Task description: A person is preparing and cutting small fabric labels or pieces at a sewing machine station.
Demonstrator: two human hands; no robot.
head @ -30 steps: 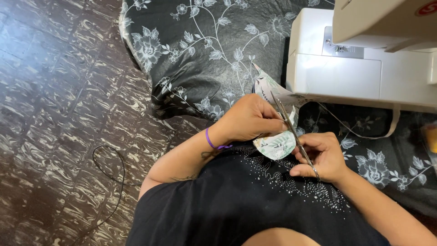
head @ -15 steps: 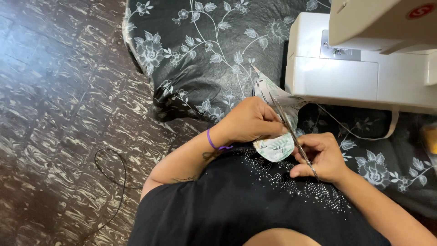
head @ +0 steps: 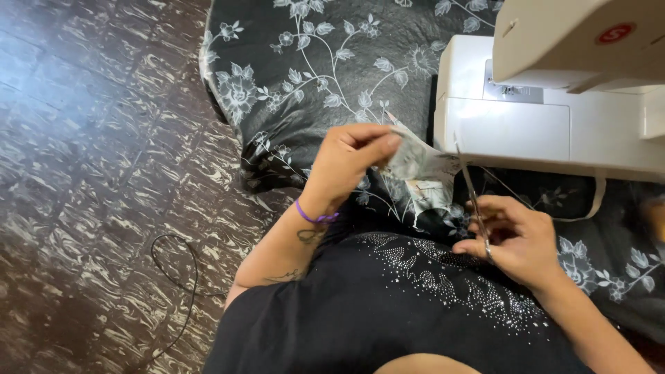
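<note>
My left hand (head: 350, 163) pinches a small patterned piece of light fabric (head: 419, 173) and holds it up in front of the white sewing machine (head: 547, 118). A purple band circles that wrist. My right hand (head: 516, 239) grips a pair of thin scissors (head: 473, 201), blades pointing up and away, just right of the fabric piece and apart from it. Both hands hover over my lap and my black top with small studs.
A black quilted cloth with a grey flower print (head: 325, 76) lies under the sewing machine. A thin black cable (head: 183, 277) loops on the dark marbled floor at the left. A beige strap (head: 589, 204) hangs below the machine.
My hands have drawn apart: the scissors left the fabric piece and moved right, while my left hand lifted the fabric up and away.
</note>
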